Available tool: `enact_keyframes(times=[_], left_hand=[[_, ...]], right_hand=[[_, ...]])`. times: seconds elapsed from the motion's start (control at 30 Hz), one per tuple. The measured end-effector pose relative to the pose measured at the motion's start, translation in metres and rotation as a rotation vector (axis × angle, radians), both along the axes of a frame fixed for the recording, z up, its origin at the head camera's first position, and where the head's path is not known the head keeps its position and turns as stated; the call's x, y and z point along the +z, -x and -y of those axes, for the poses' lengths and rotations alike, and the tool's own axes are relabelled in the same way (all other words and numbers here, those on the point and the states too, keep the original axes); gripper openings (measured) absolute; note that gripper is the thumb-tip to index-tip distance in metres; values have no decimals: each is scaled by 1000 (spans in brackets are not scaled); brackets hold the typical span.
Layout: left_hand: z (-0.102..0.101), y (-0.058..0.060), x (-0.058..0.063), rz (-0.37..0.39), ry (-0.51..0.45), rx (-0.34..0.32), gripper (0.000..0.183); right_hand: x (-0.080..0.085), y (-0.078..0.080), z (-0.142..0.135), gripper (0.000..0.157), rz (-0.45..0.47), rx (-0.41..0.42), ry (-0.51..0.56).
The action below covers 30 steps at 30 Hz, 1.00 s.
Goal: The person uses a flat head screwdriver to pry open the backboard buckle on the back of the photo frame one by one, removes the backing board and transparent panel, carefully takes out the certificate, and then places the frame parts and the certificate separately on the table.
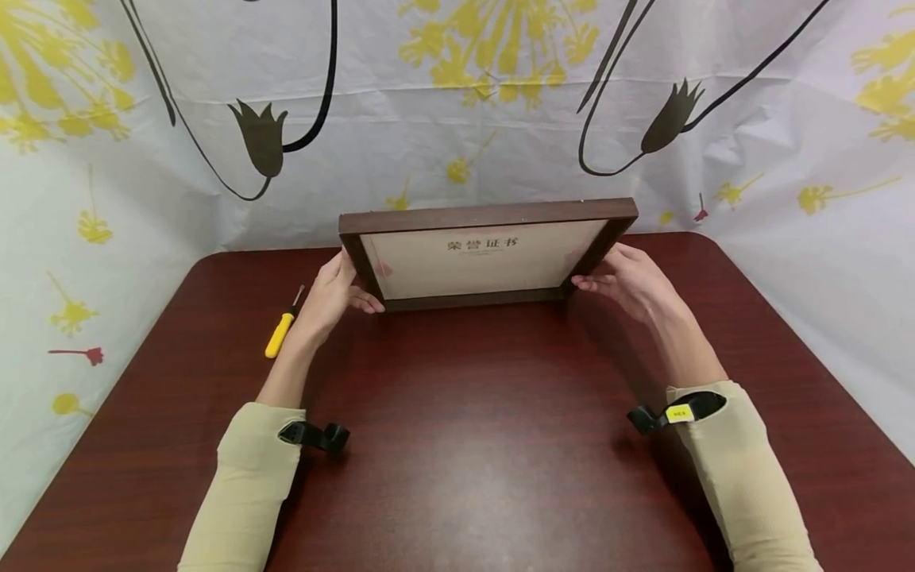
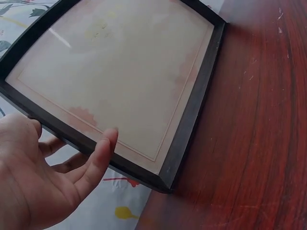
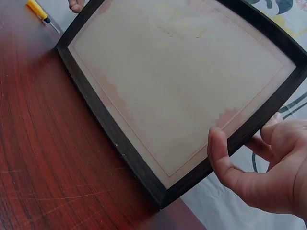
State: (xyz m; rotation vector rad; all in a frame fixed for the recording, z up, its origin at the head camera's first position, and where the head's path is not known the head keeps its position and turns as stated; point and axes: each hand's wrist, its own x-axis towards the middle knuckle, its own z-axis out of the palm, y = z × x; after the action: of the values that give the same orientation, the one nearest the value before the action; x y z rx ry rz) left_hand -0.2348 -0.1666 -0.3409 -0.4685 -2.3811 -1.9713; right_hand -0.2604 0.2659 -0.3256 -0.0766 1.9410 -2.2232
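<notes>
A dark brown picture frame (image 1: 486, 214) stands at the back of the table, its lower edge right at the tabletop and its top tilted toward me. Inside it, a cream certificate (image 1: 472, 274) carries a line of dark Chinese characters and faint pink patches near the border. My left hand (image 1: 330, 295) grips the frame's left side, one finger reaching over the front in the left wrist view. On the opposite side my right hand (image 1: 636, 284) holds the frame, a finger likewise over the front edge (image 3: 196, 175). The back of the frame is hidden.
A screwdriver (image 1: 280, 332) with a yellow handle lies on the reddish-brown table (image 1: 457, 413), just left of my left forearm. Behind the table hangs a white sheet (image 1: 400, 87) with yellow and dark flower prints, which also runs along both sides.
</notes>
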Motion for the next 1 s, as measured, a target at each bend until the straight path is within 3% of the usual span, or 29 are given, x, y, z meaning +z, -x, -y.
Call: enact_keyframes(times=[0.2, 0.43, 0.57, 0.77, 1.0], left_hand=[[0, 2, -2, 3, -5, -35, 61], [-4, 3, -5, 27, -57, 17, 48], [-5, 2, -6, 41, -72, 25, 47], [-4, 2, -7, 64, -85, -13, 49], [-1, 2, -7, 112, -63, -48, 56]], right_hand=[[0, -1, -2, 13, 31, 16, 102], [-4, 2, 0, 17, 27, 24, 156], [-6, 1, -1, 17, 6, 22, 73], [-8, 2, -1, 21, -33, 20, -179], [-11, 6, -1, 32, -163, 66, -184]])
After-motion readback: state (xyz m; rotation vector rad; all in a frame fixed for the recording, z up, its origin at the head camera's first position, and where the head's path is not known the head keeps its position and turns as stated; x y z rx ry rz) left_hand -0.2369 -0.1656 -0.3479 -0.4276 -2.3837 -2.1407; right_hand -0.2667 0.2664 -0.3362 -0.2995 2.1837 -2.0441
